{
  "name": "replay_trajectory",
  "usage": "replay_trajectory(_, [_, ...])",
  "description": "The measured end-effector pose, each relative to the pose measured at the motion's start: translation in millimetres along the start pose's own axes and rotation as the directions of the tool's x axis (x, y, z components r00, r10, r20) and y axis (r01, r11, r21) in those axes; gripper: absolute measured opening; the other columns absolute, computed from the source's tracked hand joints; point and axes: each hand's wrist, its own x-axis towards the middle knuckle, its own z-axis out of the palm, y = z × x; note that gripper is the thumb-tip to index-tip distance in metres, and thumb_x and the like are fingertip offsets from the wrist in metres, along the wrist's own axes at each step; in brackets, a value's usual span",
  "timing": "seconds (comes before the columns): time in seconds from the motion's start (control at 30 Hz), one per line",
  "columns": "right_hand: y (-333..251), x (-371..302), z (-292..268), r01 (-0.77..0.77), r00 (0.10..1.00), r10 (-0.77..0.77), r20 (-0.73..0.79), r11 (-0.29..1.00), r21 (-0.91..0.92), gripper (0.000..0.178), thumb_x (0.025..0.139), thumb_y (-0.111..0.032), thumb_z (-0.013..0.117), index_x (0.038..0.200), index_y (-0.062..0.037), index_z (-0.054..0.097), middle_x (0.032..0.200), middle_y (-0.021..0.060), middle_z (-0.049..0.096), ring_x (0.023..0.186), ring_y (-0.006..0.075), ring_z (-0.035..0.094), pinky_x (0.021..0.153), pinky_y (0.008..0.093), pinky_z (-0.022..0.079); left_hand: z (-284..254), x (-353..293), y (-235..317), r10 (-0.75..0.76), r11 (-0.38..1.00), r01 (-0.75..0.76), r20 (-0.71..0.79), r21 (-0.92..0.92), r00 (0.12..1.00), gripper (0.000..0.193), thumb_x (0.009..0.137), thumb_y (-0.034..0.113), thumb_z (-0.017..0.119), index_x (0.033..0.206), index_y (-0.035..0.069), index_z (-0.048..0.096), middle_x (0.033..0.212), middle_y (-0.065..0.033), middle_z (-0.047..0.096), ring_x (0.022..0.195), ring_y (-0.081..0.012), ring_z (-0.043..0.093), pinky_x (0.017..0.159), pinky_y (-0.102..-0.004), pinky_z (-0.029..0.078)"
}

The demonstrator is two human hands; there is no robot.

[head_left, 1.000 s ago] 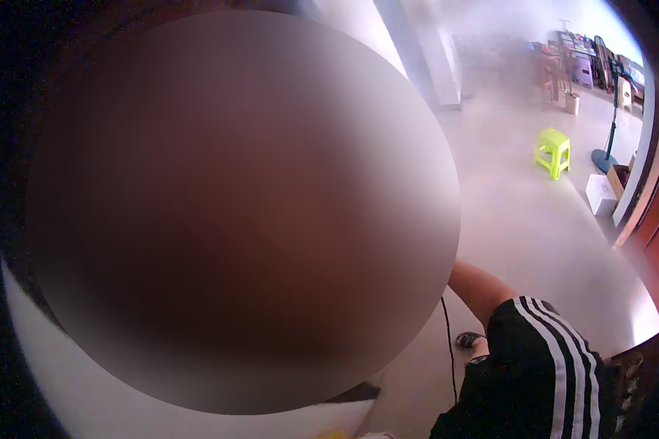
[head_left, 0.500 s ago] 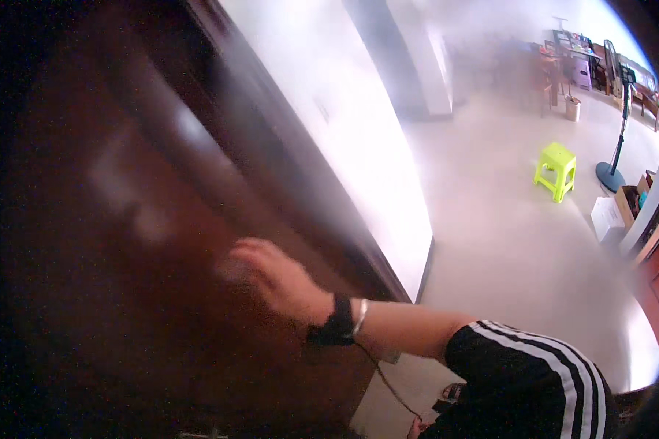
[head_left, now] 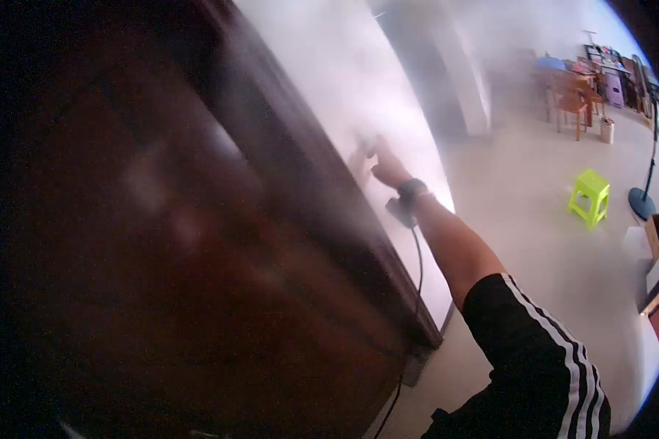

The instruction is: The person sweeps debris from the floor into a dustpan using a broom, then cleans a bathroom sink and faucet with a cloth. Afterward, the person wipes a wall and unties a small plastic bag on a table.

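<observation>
My right hand [head_left: 389, 170] has moved away from in front of the brown door [head_left: 161, 293] and up to the white wall [head_left: 322, 80] beyond the dark door frame [head_left: 293, 146]. My arm [head_left: 461, 252] stretches forward, nearly straight, fingers toward that smooth surface (haze blurs them, so touching or just short, I cannot tell). They look partly curled; how far open my hand is, or whether it has hold of anything, I cannot tell. My left hand is out of view, its state likewise. A dark wristband [head_left: 411, 189] circles my wrist, with a thin cable [head_left: 420, 271] hanging below. The door looks glossy; the stool [head_left: 589, 197] is lime-green plastic, square-topped.
</observation>
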Motion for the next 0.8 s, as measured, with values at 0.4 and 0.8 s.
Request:
replay_trajectory(0.4, [2.6, -56.7, 15.3, 0.254, 0.967, -0.252, -0.044, 0.965, 0.063, 0.035, 0.088, -0.008, 0.046, 0.122, 0.0002, 0.049, 0.128, 0.0152, 0.051, 0.114, 0.0244, 0.050, 0.102, 0.0345, 0.036, 19.6, -49.2, -76.0, 0.080, 0.988, -0.070, -0.066, 0.135, 0.995, 0.027, 0.090, 0.030, 0.058, 0.106, 0.009, 0.064, 0.091, -0.0071, 0.067, 0.081, -0.0131, 0.061, 0.076, -0.0263, 0.048])
replay_trajectory(0.8, [-365.5, -477.8, 171.7, -0.193, 0.341, -0.568, 0.748, 0.737, 0.648, 0.028, 0.083, 0.005, 0.052, 0.109, -0.0041, 0.058, 0.098, 0.0121, 0.056, 0.083, 0.0221, 0.058, 0.072, 0.0287, 0.048, -11.9, -114.9, -161.9, 0.077, 0.997, -0.062, -0.457, 0.047, 0.886, 0.018, 0.088, 0.022, 0.058, 0.101, 0.009, 0.062, 0.092, -0.0109, 0.064, 0.080, -0.0306, 0.061, 0.071, -0.0350, 0.049])
